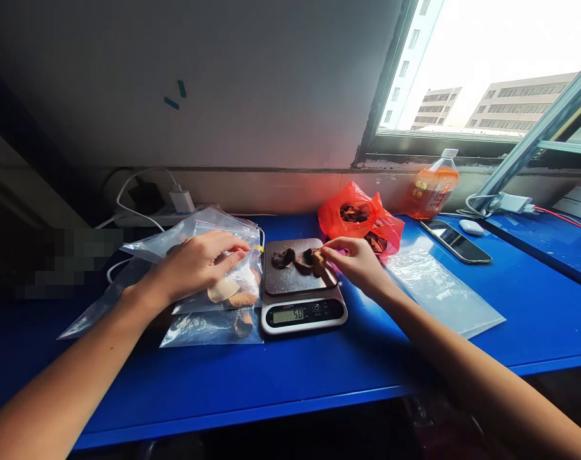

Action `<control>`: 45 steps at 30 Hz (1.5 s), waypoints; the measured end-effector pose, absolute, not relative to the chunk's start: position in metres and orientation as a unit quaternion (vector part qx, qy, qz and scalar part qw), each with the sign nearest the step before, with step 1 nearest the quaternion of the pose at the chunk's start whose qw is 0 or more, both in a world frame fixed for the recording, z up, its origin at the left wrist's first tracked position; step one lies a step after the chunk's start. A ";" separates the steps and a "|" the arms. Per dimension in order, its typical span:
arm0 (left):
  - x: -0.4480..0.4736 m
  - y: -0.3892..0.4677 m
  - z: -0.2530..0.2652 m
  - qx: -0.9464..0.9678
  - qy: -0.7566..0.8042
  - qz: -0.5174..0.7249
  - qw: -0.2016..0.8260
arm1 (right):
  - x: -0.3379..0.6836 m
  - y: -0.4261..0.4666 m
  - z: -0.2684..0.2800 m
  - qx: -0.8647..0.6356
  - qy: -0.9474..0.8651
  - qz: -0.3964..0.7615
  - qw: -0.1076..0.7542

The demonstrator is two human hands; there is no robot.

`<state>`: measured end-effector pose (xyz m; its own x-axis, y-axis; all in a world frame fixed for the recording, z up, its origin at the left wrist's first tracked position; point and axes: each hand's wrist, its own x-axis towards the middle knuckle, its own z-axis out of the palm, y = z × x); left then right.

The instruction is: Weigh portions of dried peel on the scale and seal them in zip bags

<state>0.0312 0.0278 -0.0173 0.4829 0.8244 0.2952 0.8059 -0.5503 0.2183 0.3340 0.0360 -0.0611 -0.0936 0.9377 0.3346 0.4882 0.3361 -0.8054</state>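
A kitchen scale [300,311] with a steel plate reads about 5.0. Several dark brown, curled dried pieces [303,260] lie on its plate. At the plate's right edge, my right hand [356,260] pinches a small tan-brown piece [318,257] between thumb and fingers. My left hand [208,255] hovers over or rests on the clear zip bags [204,322] to the left of the scale, its fingers loosely bent with a gap from the thumb. I see nothing held in it. Pale and orange-brown pieces [224,289] show inside the bags.
Behind the scale stands a red plastic bag [328,214] of dark pieces. To the right lie a flat clear bag [443,291], a phone [456,241] and a white earbud case [471,227]. An orange drink bottle [431,188] stands by the window. A charger [181,199] and cables sit back left.
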 end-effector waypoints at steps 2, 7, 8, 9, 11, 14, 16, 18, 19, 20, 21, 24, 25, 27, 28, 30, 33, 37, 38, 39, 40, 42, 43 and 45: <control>0.031 0.028 -0.017 0.860 0.474 0.187 0.025 | 0.333 0.035 -0.063 -0.512 -0.728 0.166 0.425; 0.031 0.030 -0.018 0.864 0.467 0.185 0.017 | 0.346 0.038 -0.059 -0.496 -0.721 0.043 0.482; 0.031 0.030 -0.018 0.865 0.467 0.184 0.014 | 0.351 0.040 -0.056 -0.502 -0.711 0.033 0.492; 0.031 0.030 -0.018 0.865 0.466 0.183 0.012 | 0.357 0.041 -0.053 -0.514 -0.699 0.027 0.496; 0.033 0.029 -0.018 0.867 0.464 0.182 0.011 | 0.370 0.045 -0.048 -0.565 -0.676 0.026 0.473; 0.035 0.026 -0.015 0.868 0.462 0.182 0.011 | 0.391 0.054 -0.046 -0.668 -0.649 0.032 0.363; 0.036 0.023 -0.013 0.868 0.466 0.174 0.013 | 0.405 0.061 -0.049 -0.716 -0.631 0.011 0.297; 0.038 0.021 -0.011 0.869 0.466 0.163 0.017 | 0.415 0.068 -0.054 -0.741 -0.617 -0.019 0.265; 0.038 0.020 -0.010 0.870 0.467 0.157 0.020 | 0.418 0.071 -0.057 -0.743 -0.617 -0.025 0.258; 0.038 0.020 -0.010 0.870 0.467 0.154 0.020 | 0.420 0.074 -0.059 -0.735 -0.627 -0.022 0.258; 0.039 0.020 -0.010 0.871 0.466 0.153 0.020 | 0.421 0.076 -0.062 -0.719 -0.643 -0.014 0.263; 0.040 0.020 -0.010 0.871 0.467 0.149 0.022 | 0.420 0.081 -0.069 -0.653 -0.703 0.012 0.281; 0.040 0.020 -0.009 0.871 0.469 0.148 0.024 | 0.421 0.082 -0.071 -0.636 -0.721 0.011 0.277; 0.041 0.019 -0.009 0.869 0.474 0.141 0.029 | 0.423 0.085 -0.075 -0.627 -0.738 0.005 0.251; 0.041 0.019 -0.009 0.868 0.476 0.138 0.031 | 0.425 0.085 -0.076 -0.630 -0.740 0.007 0.234; 0.041 0.019 -0.008 0.869 0.477 0.130 0.034 | 0.430 0.086 -0.077 -0.645 -0.734 0.020 0.213; 0.040 0.022 -0.010 0.868 0.478 0.129 0.038 | 0.432 0.086 -0.076 -0.647 -0.731 0.063 0.208; 0.038 0.024 -0.012 0.865 0.484 0.128 0.035 | 0.429 0.083 -0.071 -0.630 -0.742 0.127 0.191; 0.038 0.024 -0.012 0.865 0.485 0.126 0.035 | 0.428 0.083 -0.070 -0.626 -0.746 0.132 0.186; 0.038 0.024 -0.012 0.865 0.485 0.125 0.035 | 0.428 0.083 -0.069 -0.622 -0.751 0.131 0.182; 0.038 0.025 -0.012 0.865 0.484 0.123 0.036 | 0.428 0.083 -0.069 -0.617 -0.756 0.127 0.177; 0.038 0.025 -0.012 0.866 0.483 0.122 0.037 | 0.428 0.082 -0.068 -0.610 -0.764 0.120 0.175; 0.038 0.024 -0.012 0.866 0.484 0.121 0.038 | 0.428 0.082 -0.068 -0.609 -0.763 0.123 0.179; 0.040 0.024 -0.011 0.863 0.489 0.122 0.038 | 0.428 0.080 -0.068 -0.613 -0.750 0.148 0.198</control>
